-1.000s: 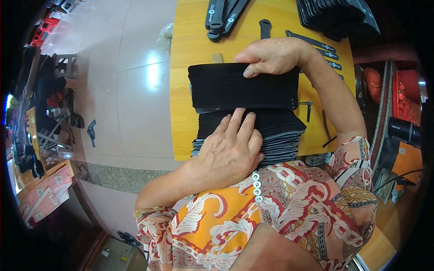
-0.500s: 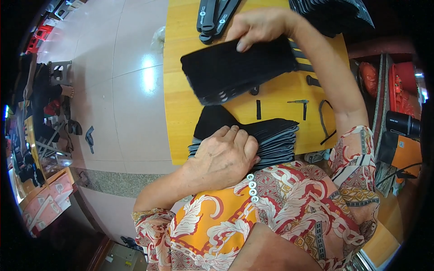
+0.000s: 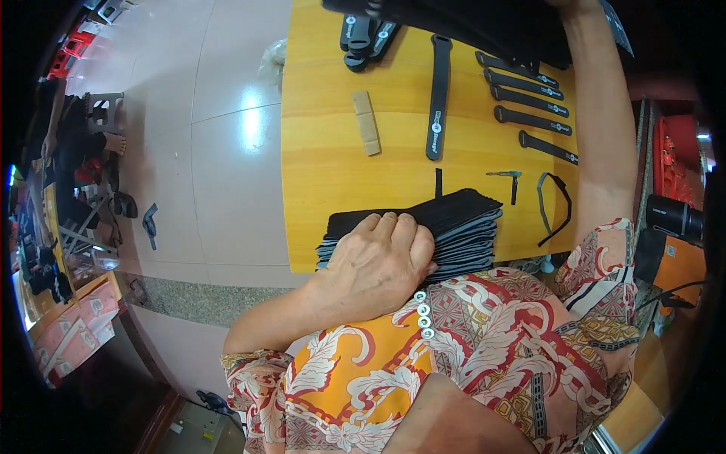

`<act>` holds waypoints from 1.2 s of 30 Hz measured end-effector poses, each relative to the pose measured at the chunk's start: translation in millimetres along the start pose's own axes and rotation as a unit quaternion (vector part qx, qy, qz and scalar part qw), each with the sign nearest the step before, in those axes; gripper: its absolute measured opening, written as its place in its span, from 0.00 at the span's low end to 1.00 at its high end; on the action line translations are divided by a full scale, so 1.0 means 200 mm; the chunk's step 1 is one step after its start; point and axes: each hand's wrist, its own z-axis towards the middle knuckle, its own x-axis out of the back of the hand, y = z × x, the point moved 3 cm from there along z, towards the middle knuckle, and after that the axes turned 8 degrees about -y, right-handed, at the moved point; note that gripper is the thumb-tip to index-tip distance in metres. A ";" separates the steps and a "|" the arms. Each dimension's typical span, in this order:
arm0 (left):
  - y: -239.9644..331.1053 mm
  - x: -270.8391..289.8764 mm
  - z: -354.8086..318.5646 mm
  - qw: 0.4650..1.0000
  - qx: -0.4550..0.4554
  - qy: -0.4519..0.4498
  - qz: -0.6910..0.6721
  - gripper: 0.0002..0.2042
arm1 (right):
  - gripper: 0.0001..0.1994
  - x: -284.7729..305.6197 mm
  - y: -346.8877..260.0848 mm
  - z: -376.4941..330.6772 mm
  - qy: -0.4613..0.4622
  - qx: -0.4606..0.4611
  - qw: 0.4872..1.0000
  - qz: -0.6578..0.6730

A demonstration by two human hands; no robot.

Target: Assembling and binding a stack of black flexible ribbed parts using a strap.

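Observation:
My left hand (image 3: 382,261) is closed on a stack of folded black fabric pieces (image 3: 454,219) with grey-blue edges at the table's near side. Its knuckles press the top piece, and the thumb is mostly hidden. My right arm reaches to the far right, where only the wrist and a bit of my right hand (image 3: 569,4) show at the upper edge. Beside that hand a black fabric piece (image 3: 461,26) spans the top of the picture. The fingers there are out of sight, so their grip on the piece is not visible.
On the yellow table (image 3: 325,163) lie a long black strap (image 3: 439,98), several shorter straps (image 3: 529,102), a strap bundle (image 3: 363,45), a tan strip (image 3: 366,123), a small tool (image 3: 510,181) and a curved black band (image 3: 556,208). Another person (image 3: 76,144) sits at the far left.
My right hand has moved away and to the right with the black fabric piece, uncovering the straps and tan strip. My left hand stays on the stack, whose top piece now lies flatter.

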 end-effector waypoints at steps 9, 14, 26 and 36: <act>-0.01 0.00 -0.01 0.997 -0.012 0.064 0.038 0.19 | 0.14 -0.79 -0.20 -0.22 0.076 0.167 0.955 -0.232; 0.01 0.00 -0.01 0.997 0.018 0.068 0.041 0.20 | 0.16 -0.96 -0.32 -0.29 0.093 0.180 0.931 -0.303; -0.02 -0.04 -0.03 0.994 -0.008 0.085 0.066 0.14 | 0.18 -1.11 -0.32 -0.26 0.024 0.141 0.920 -0.364; -0.02 -0.01 -0.02 0.994 -0.017 0.091 0.059 0.16 | 0.14 -0.98 -0.32 -0.25 0.105 0.131 0.930 -0.326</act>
